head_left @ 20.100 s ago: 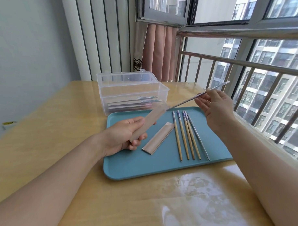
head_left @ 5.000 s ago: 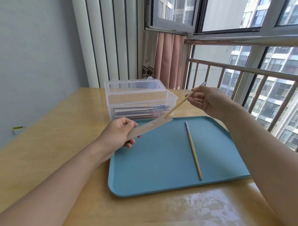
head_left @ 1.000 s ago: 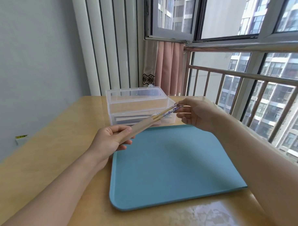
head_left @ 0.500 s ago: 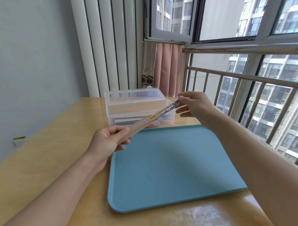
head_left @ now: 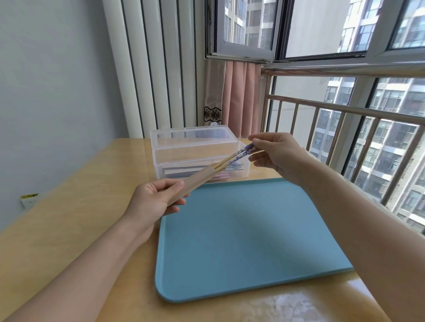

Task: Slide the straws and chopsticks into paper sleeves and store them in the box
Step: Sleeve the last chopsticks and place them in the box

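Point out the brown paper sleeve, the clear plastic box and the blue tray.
brown paper sleeve (head_left: 195,183), head view, middle of its flat face
clear plastic box (head_left: 194,152), head view, front wall
blue tray (head_left: 245,244), head view, bare floor

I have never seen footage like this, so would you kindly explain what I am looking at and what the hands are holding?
There is no machine: a camera worn on a person's head looks down at their two bare hands. The left hand grips a brown paper sleeve. The right hand pinches the patterned ends of two chopsticks that sit partly inside that sleeve. Below, on a wooden table, lies a blue tray. Behind it stands an open clear plastic box with sleeved items inside.
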